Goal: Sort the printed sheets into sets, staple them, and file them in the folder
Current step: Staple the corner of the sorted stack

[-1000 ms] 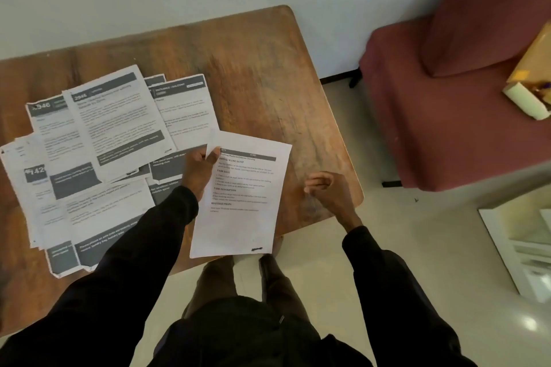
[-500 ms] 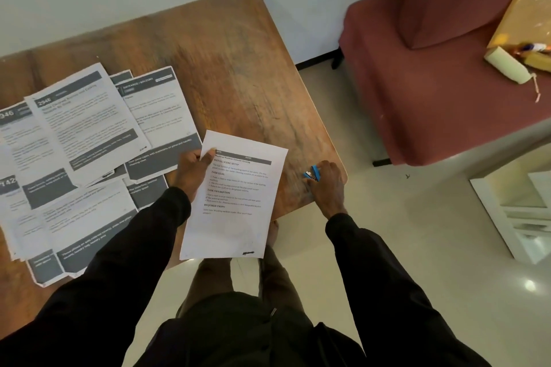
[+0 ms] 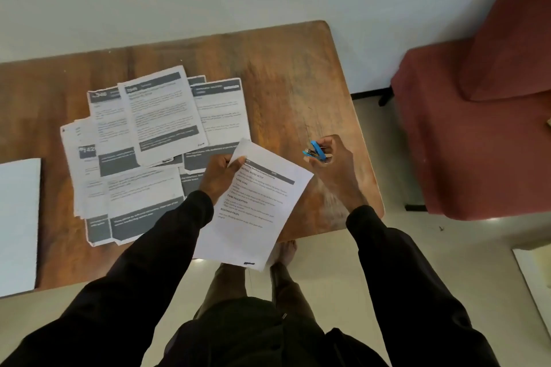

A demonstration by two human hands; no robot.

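Printed sheet (image 3: pixel 253 217) pinched at its top corner by left hand (image 3: pixel 219 179), blue stapler (image 3: pixel 313 152) gripped in right hand (image 3: pixel 337 167) at 2 o'clock of it, loose sheets (image 3: pixel 161 116) spread on wooden table (image 3: pixel 298 83) at 10 o'clock

Overlapping printed sheets (image 3: pixel 161 116) lie on the table (image 3: pixel 286 74); to their right a sheet (image 3: pixel 253 217) in the left hand (image 3: pixel 220 179) overhangs the near edge, with the stapler (image 3: pixel 314 152) in the right hand (image 3: pixel 337 167) further right; far left, possibly a folder (image 3: pixel 18 223).

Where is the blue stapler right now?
In the head view, the blue stapler is gripped in the right hand, over the right part of the wooden table, just right of the sheet that the left hand pinches by its top corner.
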